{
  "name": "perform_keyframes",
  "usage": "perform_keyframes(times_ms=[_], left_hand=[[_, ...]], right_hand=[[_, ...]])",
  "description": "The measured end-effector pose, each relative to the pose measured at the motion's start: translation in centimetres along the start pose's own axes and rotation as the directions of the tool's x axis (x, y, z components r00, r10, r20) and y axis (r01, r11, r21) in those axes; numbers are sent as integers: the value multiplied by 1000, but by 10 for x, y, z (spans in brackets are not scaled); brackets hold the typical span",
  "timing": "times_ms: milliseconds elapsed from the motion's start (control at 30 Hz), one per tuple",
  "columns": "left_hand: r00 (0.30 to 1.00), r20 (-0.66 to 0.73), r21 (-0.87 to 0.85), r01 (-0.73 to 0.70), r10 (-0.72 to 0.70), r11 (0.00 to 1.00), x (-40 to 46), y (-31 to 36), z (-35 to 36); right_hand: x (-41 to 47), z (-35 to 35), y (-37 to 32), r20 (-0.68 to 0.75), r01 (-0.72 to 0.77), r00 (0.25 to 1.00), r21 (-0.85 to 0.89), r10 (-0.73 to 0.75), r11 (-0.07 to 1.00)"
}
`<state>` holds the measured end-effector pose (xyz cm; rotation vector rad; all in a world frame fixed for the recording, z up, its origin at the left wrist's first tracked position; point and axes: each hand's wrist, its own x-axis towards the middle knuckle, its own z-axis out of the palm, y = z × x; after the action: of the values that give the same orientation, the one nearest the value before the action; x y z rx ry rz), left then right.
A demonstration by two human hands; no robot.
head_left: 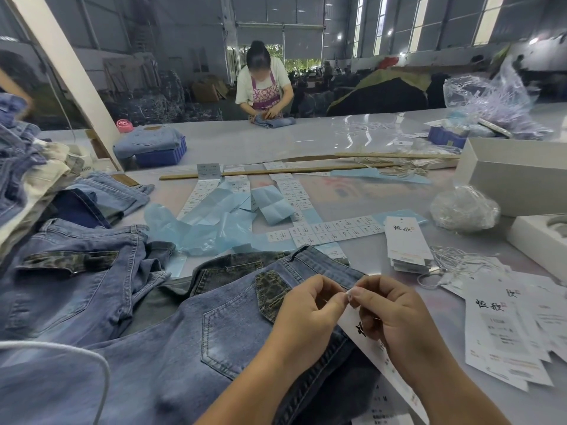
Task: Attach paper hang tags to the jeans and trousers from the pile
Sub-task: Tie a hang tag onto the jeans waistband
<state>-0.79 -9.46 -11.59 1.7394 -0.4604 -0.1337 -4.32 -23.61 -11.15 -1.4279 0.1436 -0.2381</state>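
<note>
At nine o'clock, a heap of blue and pale denim garments (33, 176) rose at the table edge. Below it, toward seven o'clock, lay a pair of light-blue jeans with a dark patterned pocket flap (70, 271). At centre, a second pair of blue denim jeans with a mottled back pocket (214, 326) lay spread flat, waistband toward twelve o'clock. Above it sat crumpled pale-blue backing sheets (211, 222) and rows of small white size stickers (334, 230).

Over the waistband, the left hand (306, 311) had its fingers curled, thumb and forefinger pinched at the top edge of a white paper hang tag with black characters (363, 335). The right hand (389, 314), touching the left at the fingertips, gripped the same tag, which slanted down toward five o'clock.

At two o'clock stood a stack of white hang tags (406, 243), beside white looped strings (454, 262). At four o'clock, loose printed white tags (506, 329) were fanned out on the table.
</note>
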Motion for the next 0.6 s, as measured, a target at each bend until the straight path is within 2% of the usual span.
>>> perform_keyframes(times_ms=[433, 600], left_hand=[[1000, 19, 19, 10, -10, 1000, 0, -2, -2], [999, 30, -40, 25, -24, 999, 0, -3, 0]], right_hand=[[3, 1, 4, -6, 9, 1000, -56, -9, 998], [3, 0, 7, -1, 7, 1000, -48, -7, 999]])
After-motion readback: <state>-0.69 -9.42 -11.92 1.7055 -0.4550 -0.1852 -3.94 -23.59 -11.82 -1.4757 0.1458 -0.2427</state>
